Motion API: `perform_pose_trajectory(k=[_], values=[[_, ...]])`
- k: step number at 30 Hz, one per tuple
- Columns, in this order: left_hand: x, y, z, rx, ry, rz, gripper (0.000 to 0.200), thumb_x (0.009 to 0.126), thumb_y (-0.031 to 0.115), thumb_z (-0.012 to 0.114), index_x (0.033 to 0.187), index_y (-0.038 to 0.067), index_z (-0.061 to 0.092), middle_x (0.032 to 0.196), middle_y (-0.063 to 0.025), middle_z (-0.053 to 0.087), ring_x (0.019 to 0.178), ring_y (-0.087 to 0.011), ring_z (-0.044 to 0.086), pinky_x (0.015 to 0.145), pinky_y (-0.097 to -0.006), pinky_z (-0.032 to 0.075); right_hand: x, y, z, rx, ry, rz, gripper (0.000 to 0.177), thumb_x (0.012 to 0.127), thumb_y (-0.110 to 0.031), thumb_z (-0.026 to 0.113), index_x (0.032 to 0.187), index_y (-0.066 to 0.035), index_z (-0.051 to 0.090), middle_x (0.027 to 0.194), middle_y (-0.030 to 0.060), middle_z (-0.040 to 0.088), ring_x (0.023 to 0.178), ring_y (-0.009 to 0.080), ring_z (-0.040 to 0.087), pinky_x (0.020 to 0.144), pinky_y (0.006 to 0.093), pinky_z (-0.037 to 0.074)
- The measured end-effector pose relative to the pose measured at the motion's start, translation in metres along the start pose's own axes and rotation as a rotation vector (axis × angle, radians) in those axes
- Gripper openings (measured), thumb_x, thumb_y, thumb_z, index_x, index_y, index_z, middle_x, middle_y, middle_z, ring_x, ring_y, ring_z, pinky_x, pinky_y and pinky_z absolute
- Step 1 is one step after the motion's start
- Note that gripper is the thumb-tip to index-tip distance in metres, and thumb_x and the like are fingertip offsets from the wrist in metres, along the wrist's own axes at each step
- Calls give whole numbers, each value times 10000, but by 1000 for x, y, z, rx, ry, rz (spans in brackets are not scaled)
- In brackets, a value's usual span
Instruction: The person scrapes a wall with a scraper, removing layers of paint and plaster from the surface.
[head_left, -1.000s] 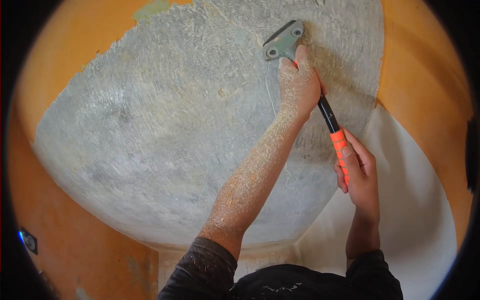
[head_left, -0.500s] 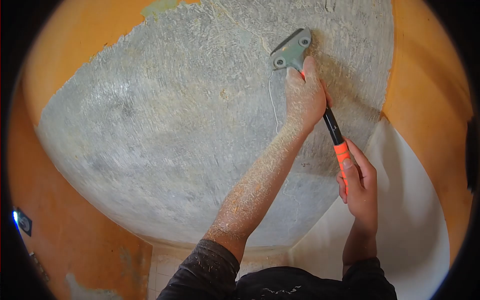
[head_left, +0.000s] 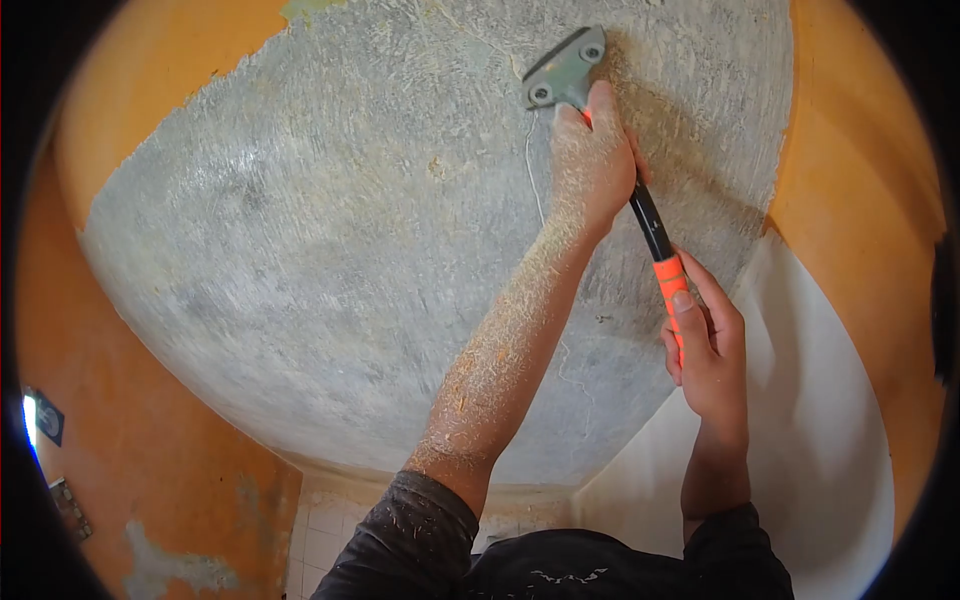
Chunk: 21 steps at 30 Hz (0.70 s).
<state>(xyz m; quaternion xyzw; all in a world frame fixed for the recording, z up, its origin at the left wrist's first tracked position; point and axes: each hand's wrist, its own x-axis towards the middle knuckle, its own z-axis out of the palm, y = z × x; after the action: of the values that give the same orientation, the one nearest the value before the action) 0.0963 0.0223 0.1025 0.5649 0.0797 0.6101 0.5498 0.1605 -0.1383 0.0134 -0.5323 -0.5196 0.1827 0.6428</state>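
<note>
A long-handled scraper [head_left: 566,72] with a wide grey-green head lies against the grey, roughly stripped wall [head_left: 340,250]. My left hand [head_left: 594,165] is closed round its shaft just below the head, thumb and finger up against the neck. Pale shavings cling to that hand and all along the forearm. Lower down, my right hand [head_left: 708,340] grips the orange end of the black handle, thumb laid along it. Part of the blade's edge is hard to see where it meets the wall. A thin crack runs down the wall below the head.
Orange paint [head_left: 170,90] borders the stripped patch at upper left, with more orange wall [head_left: 850,150] on the right. A white wall section [head_left: 810,400] is at lower right. Pale floor tiles [head_left: 325,530] show at the bottom, near a dark object [head_left: 48,418] at far left.
The scraper and both hands have shifted up and slightly left in view. The wall also sits a little differently in the frame. Both grips on the scraper are unchanged.
</note>
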Motion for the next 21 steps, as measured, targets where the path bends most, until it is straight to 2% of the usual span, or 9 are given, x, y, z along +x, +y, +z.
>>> perform_pose_trajectory(k=[2, 8, 11, 14, 15, 18, 21], values=[[-4, -2, 2, 11, 10, -55, 360, 996, 327, 458, 1060, -27, 465, 665, -52, 503, 495, -142, 502, 482, -300, 458, -5, 2, 1, 15, -5, 3, 437, 1013, -214, 505, 1412, -40, 472, 636, -52, 436, 499, 16, 375, 441, 189, 302], [8, 5, -3, 2, 7, 11, 343, 993, 331, 476, 976, -10, 444, 676, -62, 521, 502, -150, 523, 477, -303, 464, 3, 0, 6, 29, -32, -16, 437, 1019, -236, 499, 1418, -59, 465, 606, -52, 425, 486, 15, 375, 433, 188, 301], [-1, 1, -2, 11, 14, -44, 336, 988, 321, 488, 975, -12, 438, 676, -66, 520, 503, -152, 526, 470, -304, 461, -6, -3, 5, 46, -22, 13, 436, 1020, -241, 497, 1418, -65, 462, 596, -50, 420, 484, 16, 375, 431, 189, 302], [17, 1, -10, 42, -49, 39, 328, 982, 309, 493, 943, -14, 449, 655, -67, 513, 491, -154, 524, 467, -305, 460, 2, -6, 14, 60, -24, 16, 430, 1018, -239, 502, 1410, -66, 463, 600, -46, 423, 487, 16, 375, 431, 192, 301], [16, 8, -7, 67, -3, 66, 329, 980, 306, 487, 905, -14, 472, 622, -63, 502, 466, -158, 520, 460, -305, 457, 4, -6, 18, 68, -26, -8, 426, 1016, -236, 505, 1404, -65, 465, 606, -45, 427, 488, 16, 375, 432, 194, 300], [14, 5, -9, 65, -28, 32, 321, 976, 301, 482, 902, -11, 484, 620, -58, 497, 469, -155, 514, 460, -303, 457, 0, -2, 17, 97, 1, -25, 408, 1015, -219, 506, 1390, -64, 471, 611, -44, 427, 492, 18, 373, 434, 198, 294], [6, 4, -7, 48, -33, -9, 337, 987, 330, 477, 962, -6, 478, 640, -48, 504, 494, -146, 520, 460, -299, 452, -11, -5, 13, 40, 14, 12, 396, 1015, -203, 501, 1384, -62, 476, 615, -47, 419, 497, 20, 369, 442, 197, 292]])
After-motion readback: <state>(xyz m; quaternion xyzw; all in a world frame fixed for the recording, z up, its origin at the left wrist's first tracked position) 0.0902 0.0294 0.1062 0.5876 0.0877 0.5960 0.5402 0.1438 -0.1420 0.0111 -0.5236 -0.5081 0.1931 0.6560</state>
